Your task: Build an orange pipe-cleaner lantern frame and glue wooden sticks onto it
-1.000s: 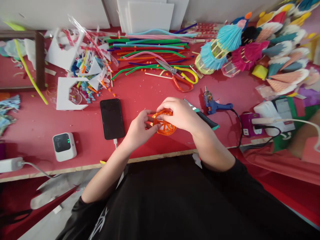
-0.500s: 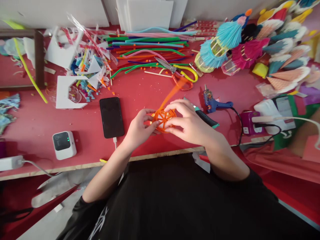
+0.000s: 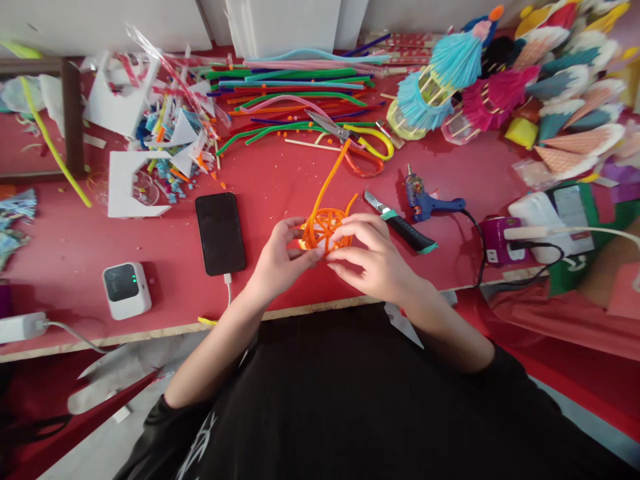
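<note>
Between my two hands is a small round frame point(image 3: 327, 225) of orange pipe cleaners, with spokes meeting at its middle and something white behind them. One long orange pipe cleaner point(image 3: 327, 181) sticks up from it and leans right; a shorter end point(image 3: 352, 203) pokes out near my right fingers. My left hand point(image 3: 285, 259) grips the frame's left edge between thumb and fingers. My right hand point(image 3: 367, 252) has its fingertips closed on the right side. A utility knife point(image 3: 406, 230) lies just beyond my right hand, and scissors point(image 3: 353, 143) with yellow and orange handles lie farther back.
A black phone point(image 3: 221, 233) on a cable and a white device point(image 3: 126, 291) lie to the left. A blue glue gun point(image 3: 433, 207) sits right, near a purple power block point(image 3: 503, 240). Bundled pipe cleaners point(image 3: 300, 80), scraps point(image 3: 173, 143) and a blue-fringed lantern point(image 3: 435, 87) stand behind.
The long orange pipe cleaner, blurred before, is now sharp and rises from the frame's left side. My right hand has shifted slightly left and down, uncovering the knife and a shorter orange end.
</note>
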